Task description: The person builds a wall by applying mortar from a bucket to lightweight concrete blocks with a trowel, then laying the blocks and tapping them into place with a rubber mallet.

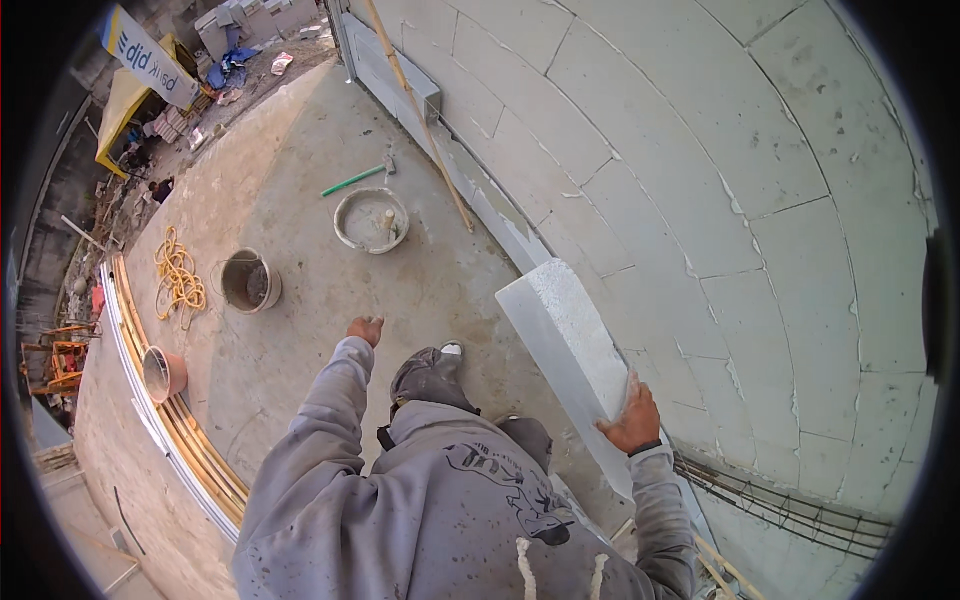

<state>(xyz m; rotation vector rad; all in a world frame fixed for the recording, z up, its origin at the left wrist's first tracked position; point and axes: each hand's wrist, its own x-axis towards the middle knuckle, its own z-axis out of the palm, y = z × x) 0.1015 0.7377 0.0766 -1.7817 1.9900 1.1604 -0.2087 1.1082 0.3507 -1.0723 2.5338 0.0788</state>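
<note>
A pale aerated concrete block [572, 312] stands at the foot of the block wall, its rough white top face towards me. My right hand [632, 418] grips the near end of this block, with fingers over its top edge and thumb on the side. Out over the floor, my left hand [366, 330] hangs with nothing in it, its fingers loosely bent and partly hidden. Beyond the left hand sits a round basin [345, 222] of grey mortar with a tool in it. A hammer with a green handle [352, 181] lies just past the basin.
The block wall [700, 210] rises along my right, with a bamboo pole [415, 105] leaning there and a rebar cage [780, 498] at its base. On the left are a bucket [250, 281], a coiled yellow hose [178, 275], another bucket [165, 374] and long strips [190, 435].
</note>
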